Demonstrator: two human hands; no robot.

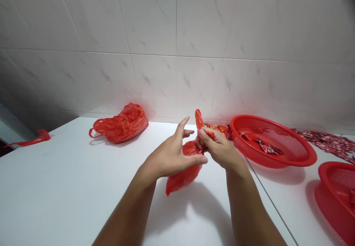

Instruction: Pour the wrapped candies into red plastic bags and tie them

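At the far left, a flat red plastic strip [30,138] lies on the edge of the white table [69,186], and its end is cut off by a dark shadow. Next comes a crumpled red plastic bag [119,124], lying near the white tile wall [177,27].

In the middle, the left hand [172,153] is open, with the fingers spread apart. Its lowest finger lies across a second red plastic bag [184,175], but I cannot tell if it presses there. The right hand [219,148] is closed and pinches this bag at the top, between thumb and fingers, and the bag's handle [199,119] stands up above them. The bag hangs low over the table.

Behind the right hand are snack packets [219,128], partly hidden. To the right, a red mesh basket [273,140] holds wrapped sweets [267,148]. Behind it lies a red patterned strip [327,142], hard to make out. A second red basket [337,186] is cut off by the frame.
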